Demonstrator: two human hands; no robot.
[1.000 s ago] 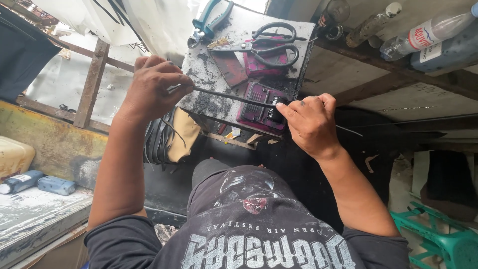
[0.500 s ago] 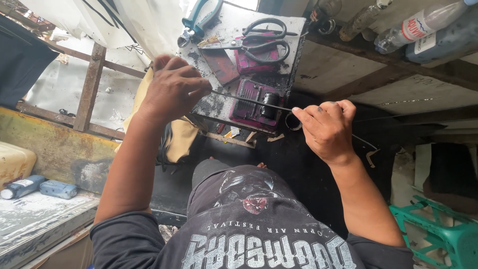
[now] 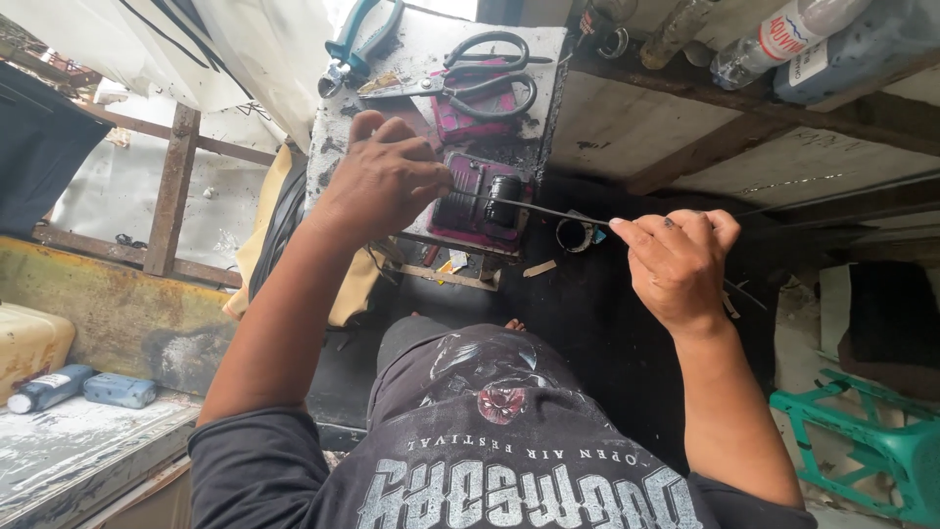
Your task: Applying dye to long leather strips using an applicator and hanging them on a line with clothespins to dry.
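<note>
- nearest me, my right hand (image 3: 681, 264) is clenched on one end of a thin black strip (image 3: 553, 210), pinching it between thumb and fingers, off the bench (image 3: 338, 157) edge and over the dark floor.
- a second ago this hand sat closer to the bench; now it is further out to the right, so the strip looks drawn out longer and tighter. i judge this as a pull through the tool.
- the strip runs from that hand leftward, level and taut, to a small black roller part on a purple block (image 3: 470, 201) that lies on the bench.
- my left hand (image 3: 382, 181) is pressed down on the block, fingers curled over its left side; it has stayed there across the last second while the right moved. whether it grips or only presses i cannot tell.
- below the bench edge, a small dark ring (image 3: 571, 235) and a wood chip (image 3: 540, 267) lie on the floor.
- further up the bench, black scissors (image 3: 485, 73) rest on a second purple pad, with teal pliers (image 3: 357, 44) just beside them to the left, untouched.
- farthest, on the shelf to the right, a clear bottle (image 3: 774, 44) lies on its side; a green stool (image 3: 871, 446) stands at the right edge.
</note>
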